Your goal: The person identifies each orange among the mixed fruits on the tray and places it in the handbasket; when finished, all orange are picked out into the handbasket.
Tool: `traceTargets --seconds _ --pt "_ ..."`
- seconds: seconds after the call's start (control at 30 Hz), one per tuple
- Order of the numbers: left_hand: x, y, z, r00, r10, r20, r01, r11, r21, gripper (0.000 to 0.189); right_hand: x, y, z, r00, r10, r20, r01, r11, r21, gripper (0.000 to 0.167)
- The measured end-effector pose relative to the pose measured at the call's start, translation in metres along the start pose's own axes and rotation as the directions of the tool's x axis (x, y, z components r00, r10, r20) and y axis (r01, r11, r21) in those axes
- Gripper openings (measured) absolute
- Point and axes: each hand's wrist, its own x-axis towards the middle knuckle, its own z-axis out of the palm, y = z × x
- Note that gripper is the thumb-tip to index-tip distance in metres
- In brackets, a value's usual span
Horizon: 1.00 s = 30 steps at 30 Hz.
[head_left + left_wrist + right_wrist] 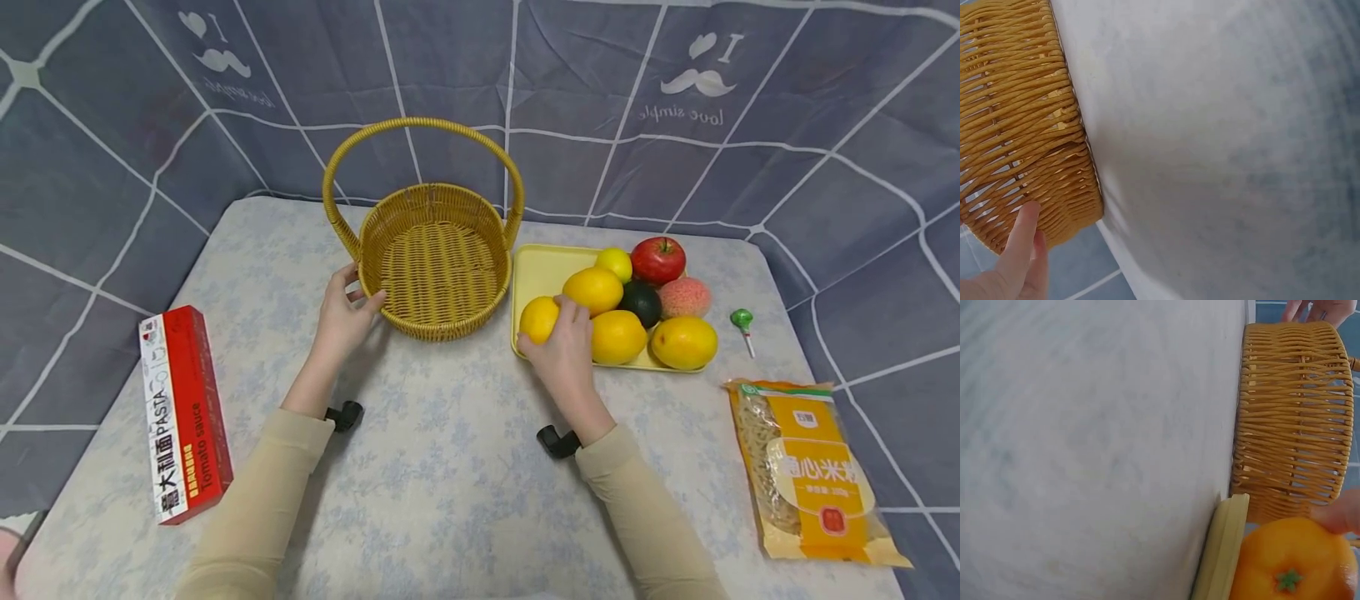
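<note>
Right fingers (576, 321) curl round 1 orange (538, 318); left fingers (346, 275), parted, grip the basket (433, 328).

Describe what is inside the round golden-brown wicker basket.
Inside the basket, only its woven bottom and inner wall show, with no objects. The wall's nearest part is hidden by the front rim.

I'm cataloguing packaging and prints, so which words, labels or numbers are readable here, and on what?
"PASTA": red-and-white box
"意大利面": red-and-white box
"Tomato sauce": red-and-white box
"I": grey backdrop
"love simple", mirrored: grey backdrop, right side; left copy blurred
"心米": orange bag; neighbouring characters unclear
Too small or blurred: remaining print on red-and-white box and orange bag.
</note>
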Motion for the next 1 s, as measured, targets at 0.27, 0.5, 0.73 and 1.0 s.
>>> traceTargets --seconds 0.27,0.5,0.73,1.0 --pt "0.000 -0.002 0.000 1.000 0.001 0.018 0.000 1.000 -0.017 0.069 0.012 -0.028 -0.028 0.997 -0.052 -0.055 0.063 0.974 0.219 0.076" --pt "0.001 -0.002 -0.001 1.000 0.004 0.019 -0.003 1.000 -0.008 0.069 0.049 -0.070 -0.018 0.976 -0.202 0.082 0.167 0.934 0.316 0.076" --pt "0.000 0.000 0.001 0.999 -0.014 0.045 0.014 1.000 -0.010 0.071 0.078 -0.092 0.034 0.933 -0.238 0.271 0.133 0.926 0.354 0.078" --pt "0.002 -0.001 0.001 0.998 -0.038 0.047 0.041 0.997 -0.070 0.069 0.086 -0.111 0.070 0.882 -0.256 0.396 0.158 0.952 0.264 0.081"
